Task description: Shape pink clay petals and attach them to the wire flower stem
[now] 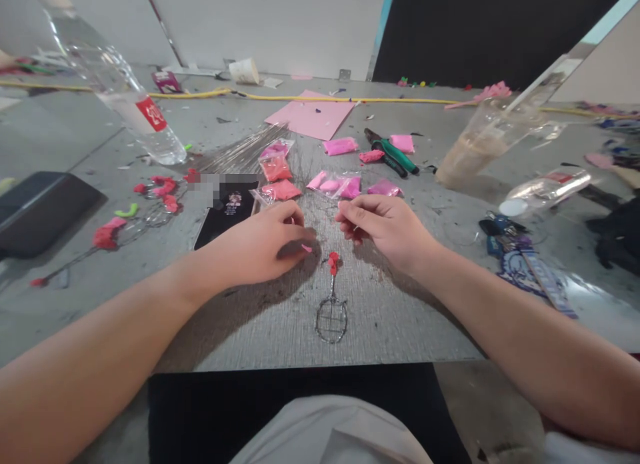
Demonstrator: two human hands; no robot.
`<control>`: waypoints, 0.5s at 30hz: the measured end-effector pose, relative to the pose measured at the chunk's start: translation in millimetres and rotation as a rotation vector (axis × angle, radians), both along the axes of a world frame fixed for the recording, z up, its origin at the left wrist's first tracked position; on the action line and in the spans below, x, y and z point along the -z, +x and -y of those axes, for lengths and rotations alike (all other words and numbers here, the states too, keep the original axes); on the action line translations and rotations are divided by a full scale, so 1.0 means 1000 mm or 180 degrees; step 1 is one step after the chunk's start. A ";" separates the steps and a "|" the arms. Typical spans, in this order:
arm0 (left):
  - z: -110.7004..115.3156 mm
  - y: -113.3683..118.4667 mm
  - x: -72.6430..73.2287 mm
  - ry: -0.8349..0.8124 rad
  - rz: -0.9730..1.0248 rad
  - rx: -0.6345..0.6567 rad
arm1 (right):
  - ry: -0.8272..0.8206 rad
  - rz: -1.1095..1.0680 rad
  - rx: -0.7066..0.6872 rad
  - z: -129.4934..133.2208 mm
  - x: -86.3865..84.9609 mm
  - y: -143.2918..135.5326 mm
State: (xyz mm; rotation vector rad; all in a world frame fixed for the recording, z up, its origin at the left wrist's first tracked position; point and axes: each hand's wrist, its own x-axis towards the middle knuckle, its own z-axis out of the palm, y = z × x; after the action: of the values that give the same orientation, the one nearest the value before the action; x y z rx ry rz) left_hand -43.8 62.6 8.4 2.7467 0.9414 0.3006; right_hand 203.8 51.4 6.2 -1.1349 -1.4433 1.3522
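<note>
Over the near part of the table, my left hand is bent, with a gap between thumb and fingers; a small pink bit shows by its fingertips. Across from it my right hand pinches thumb and forefinger together, and what lies between them, perhaps something tiny and pinkish, is too small to name. Between and below both hands lies a small racket shape of twisted wire, its handle end wrapped in red clay. Clear packets of coral clay and pink clay sit just beyond the hands.
A phone lies under my left wrist. Wires, pink paper and green-handled pliers are behind. An upright water bottle, wire pieces with red clay, a drink cup, a lying bottle and keys flank the space.
</note>
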 end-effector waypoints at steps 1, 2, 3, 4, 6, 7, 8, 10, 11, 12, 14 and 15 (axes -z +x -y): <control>-0.001 0.001 0.001 -0.0039 0.0010 0.0006 | -0.0010 -0.0014 0.0009 -0.001 0.000 0.000; -0.001 0.001 0.001 -0.0086 0.0047 0.0001 | -0.0020 -0.0024 0.0016 -0.001 0.000 -0.001; -0.002 0.002 0.002 -0.0138 0.0097 -0.0006 | -0.0033 -0.0021 0.0017 -0.001 0.000 -0.001; -0.002 0.002 0.003 -0.0188 0.0142 -0.0020 | -0.0048 -0.0012 0.0022 0.000 -0.001 -0.001; -0.004 0.002 0.004 -0.0251 0.0175 -0.0038 | -0.0080 -0.0009 0.0026 0.000 -0.002 -0.002; -0.005 0.002 0.005 -0.0248 0.0175 -0.0035 | -0.0093 -0.0018 0.0029 0.000 -0.002 -0.002; -0.006 0.001 0.005 -0.0229 0.0171 -0.0014 | -0.0098 -0.0031 0.0032 0.000 -0.002 -0.001; -0.008 -0.001 0.004 -0.0150 0.0217 0.0042 | -0.0085 -0.0047 0.0035 0.000 -0.002 -0.001; -0.008 -0.001 0.002 -0.0110 0.0302 0.0061 | -0.0065 -0.0050 0.0036 0.000 -0.002 0.000; -0.008 -0.001 0.000 -0.0075 0.0442 0.0076 | -0.0043 -0.0044 0.0034 0.000 -0.002 0.000; -0.007 -0.001 -0.006 -0.0086 0.0823 0.0083 | 0.0052 -0.0017 0.0015 0.000 -0.003 0.000; -0.006 0.000 -0.009 -0.0125 0.1049 0.0076 | 0.0127 0.0004 0.0002 0.001 -0.004 0.000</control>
State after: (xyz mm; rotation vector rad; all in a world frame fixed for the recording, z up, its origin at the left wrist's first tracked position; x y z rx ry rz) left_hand -44.0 68.4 17.5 2.5610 0.8155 0.6967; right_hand 203.3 50.0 9.9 -1.1107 -1.4645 1.3166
